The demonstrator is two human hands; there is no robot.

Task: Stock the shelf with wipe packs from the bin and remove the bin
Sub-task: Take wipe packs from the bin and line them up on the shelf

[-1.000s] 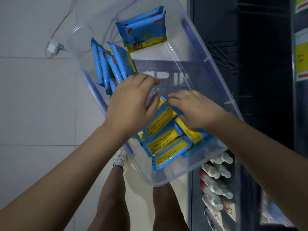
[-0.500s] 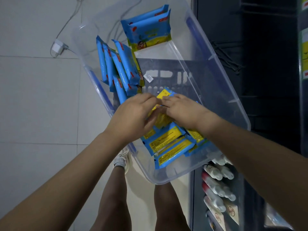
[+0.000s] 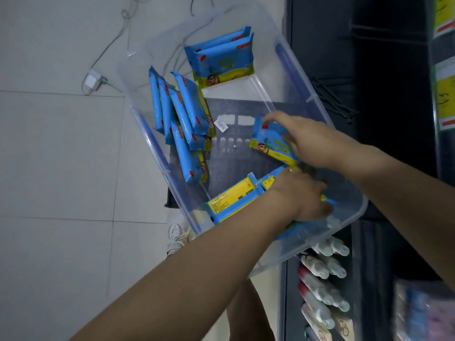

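Fingers (image 3: 275, 116) of the right hand (image 3: 315, 141) are curled over the top edge of one blue-and-yellow printed wipe pack (image 3: 269, 141), thumb against its face: a firm pinch, with the pack lifted off the floor of the clear plastic bin (image 3: 353, 219). The pack's long axis runs on a slant, from upper left down towards the wrist. The left hand (image 3: 300, 195) is low in the near end of the bin, fingers folded down around a flat stack of packs lying yellow side up (image 3: 234, 199); it appears to grip them, though the fingertips are mostly hidden.

Judgement: the dark shelving unit (image 3: 369, 70) lies directly to the right of the bin, so the right hand is the nearer one, and the held pack must rise over the bin's right wall to reach it.

Also noted:
- a row of blue packs standing on edge (image 3: 182, 114) against the left wall
- two packs at the far end (image 3: 221, 57)
- white bottles (image 3: 327, 267) on a lower shelf, below the bin's near corner
- a white plug adapter (image 3: 92, 81) with its cable on the tiled floor

Many packs remain; the bin cannot be taken away yet
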